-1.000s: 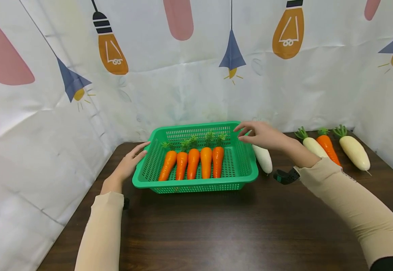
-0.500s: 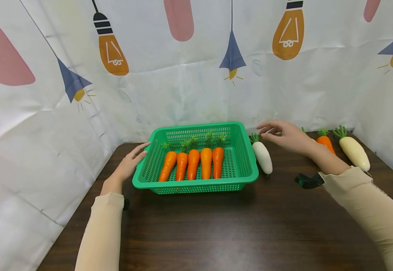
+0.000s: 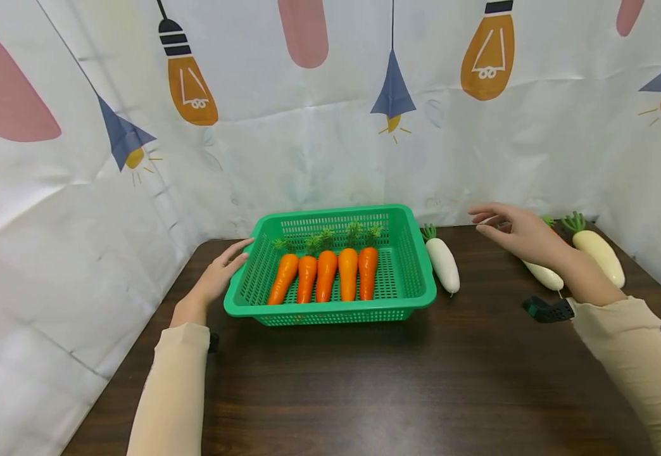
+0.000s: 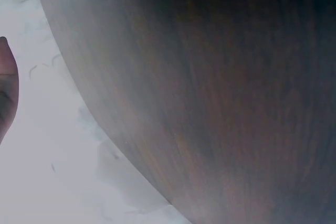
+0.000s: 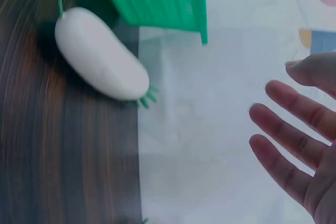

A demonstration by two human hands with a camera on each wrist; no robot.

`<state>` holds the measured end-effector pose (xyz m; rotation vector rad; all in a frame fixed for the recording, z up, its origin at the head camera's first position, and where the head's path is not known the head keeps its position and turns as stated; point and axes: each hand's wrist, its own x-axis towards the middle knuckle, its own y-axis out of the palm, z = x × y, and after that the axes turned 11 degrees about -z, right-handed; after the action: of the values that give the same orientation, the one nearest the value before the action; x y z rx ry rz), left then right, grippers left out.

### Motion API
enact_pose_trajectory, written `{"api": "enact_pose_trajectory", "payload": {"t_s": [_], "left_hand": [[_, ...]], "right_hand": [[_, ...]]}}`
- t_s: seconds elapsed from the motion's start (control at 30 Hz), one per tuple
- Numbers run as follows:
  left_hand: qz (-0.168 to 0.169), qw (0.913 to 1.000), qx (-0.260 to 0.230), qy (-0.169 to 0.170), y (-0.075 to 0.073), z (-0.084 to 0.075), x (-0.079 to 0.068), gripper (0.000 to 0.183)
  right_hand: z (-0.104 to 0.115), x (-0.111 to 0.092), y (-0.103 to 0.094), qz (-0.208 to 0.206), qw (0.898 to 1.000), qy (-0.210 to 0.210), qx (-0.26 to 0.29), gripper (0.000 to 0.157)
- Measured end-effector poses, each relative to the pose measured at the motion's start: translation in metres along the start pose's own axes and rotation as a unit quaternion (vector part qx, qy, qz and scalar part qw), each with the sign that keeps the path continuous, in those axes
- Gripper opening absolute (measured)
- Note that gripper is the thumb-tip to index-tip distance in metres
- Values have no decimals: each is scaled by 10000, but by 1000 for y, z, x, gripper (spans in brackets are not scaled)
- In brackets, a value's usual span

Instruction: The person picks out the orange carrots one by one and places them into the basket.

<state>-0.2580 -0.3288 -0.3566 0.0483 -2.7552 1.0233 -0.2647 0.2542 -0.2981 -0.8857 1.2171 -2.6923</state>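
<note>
A green plastic basket point(image 3: 330, 309) stands on the table with several orange carrots point(image 3: 326, 276) lying side by side in it, leafy tops toward the back. My left hand point(image 3: 214, 276) rests its straight fingers at the basket's left rim. Over the right part of the table hangs my right hand point(image 3: 521, 235), holding nothing, its fingers loosely bent and spread in the right wrist view. It partly hides a white radish point(image 3: 544, 276) and a carrot point(image 3: 549, 221) beneath it. Just right of the basket lies another white radish point(image 3: 443, 265), its green leaves toward the back.
At the far right lies a cream-coloured radish point(image 3: 599, 254) with green leaves. The dark wooden table point(image 3: 330, 392) reaches back to a white printed curtain point(image 3: 330, 152), which also hangs along the left and right sides.
My right hand has moved right, from above the basket's right rim to over the vegetables at the right, uncovering the radish beside the basket. The left hand stays at the rim.
</note>
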Motion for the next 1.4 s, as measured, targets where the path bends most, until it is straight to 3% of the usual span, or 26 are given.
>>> {"api": "enact_pose_trajectory", "payload": {"t_s": [0.6, 0.93, 1.4], "left_hand": [[14, 10000, -57, 3, 1, -1, 0, 59], [27, 10000, -37, -3, 0, 0, 1, 59], [31, 9999, -109, -9, 1, 1, 1, 59]], "right_hand": [[-64, -29, -19, -622, 9965, 280, -474, 38], [-93, -44, -23, -436, 9945, 757, -570, 41], [-122, -55, -27, -206, 9846, 1278, -1175, 44]]}}
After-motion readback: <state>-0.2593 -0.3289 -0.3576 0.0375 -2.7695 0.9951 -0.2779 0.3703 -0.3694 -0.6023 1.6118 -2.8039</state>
